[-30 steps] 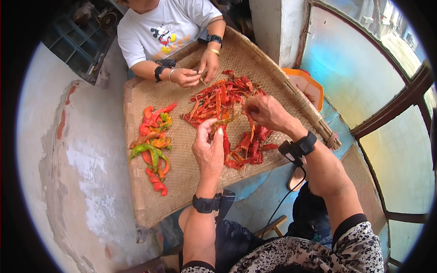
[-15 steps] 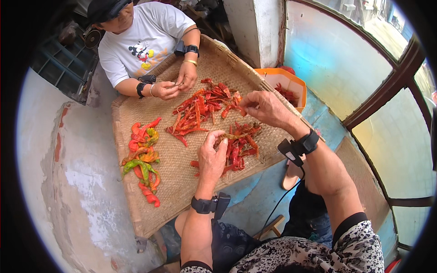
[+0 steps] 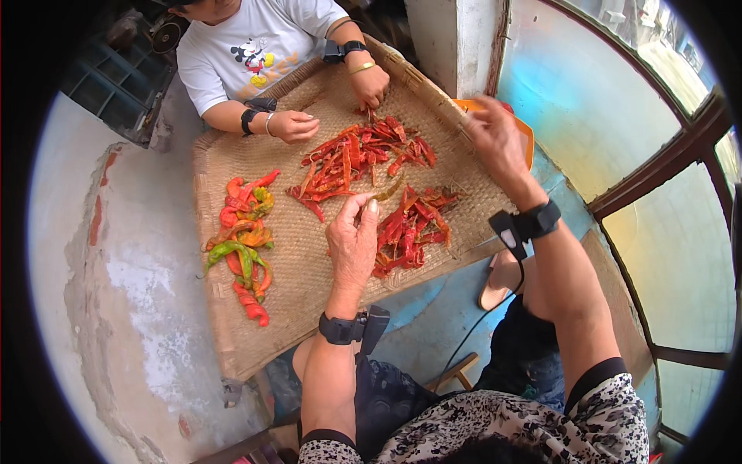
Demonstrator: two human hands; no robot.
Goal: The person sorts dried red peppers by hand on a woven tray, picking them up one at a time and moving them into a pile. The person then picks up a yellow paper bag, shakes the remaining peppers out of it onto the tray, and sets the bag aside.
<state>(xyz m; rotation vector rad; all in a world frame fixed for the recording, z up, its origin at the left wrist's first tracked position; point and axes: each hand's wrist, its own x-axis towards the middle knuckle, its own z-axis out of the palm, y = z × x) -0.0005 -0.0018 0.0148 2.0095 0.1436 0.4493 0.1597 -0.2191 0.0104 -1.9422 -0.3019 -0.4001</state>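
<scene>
One pepper pinched at my left, my right hand out over the edge

My left hand (image 3: 353,240) is clamped, thumb against finger, on the end of a thin, curved, olive-brown dried pepper (image 3: 389,191); gripped there, most of its length sticks out free above the tray, probably so that it can be seen and reached. The wrist looks nearly straight, the forearm rising from below. My right hand (image 3: 498,139) is well apart, stretched over the tray's right edge, fingers blurred; I cannot tell whether they hold anything. Just beyond it is an orange-rimmed plastic container (image 3: 528,143).

Beneath my hands lie a near heap of dark-red, shrivelled peppers (image 3: 410,228) and a farther red-orange dried heap (image 3: 352,158), the gap presumably separating them. Plump red, orange and green peppers (image 3: 249,237) lie apart to the left. The raised border of the woven straw-coloured tray (image 3: 301,255) likely contains everything. Opposite, a co-worker's hand (image 3: 371,87) reaches to the farther heap.
</scene>
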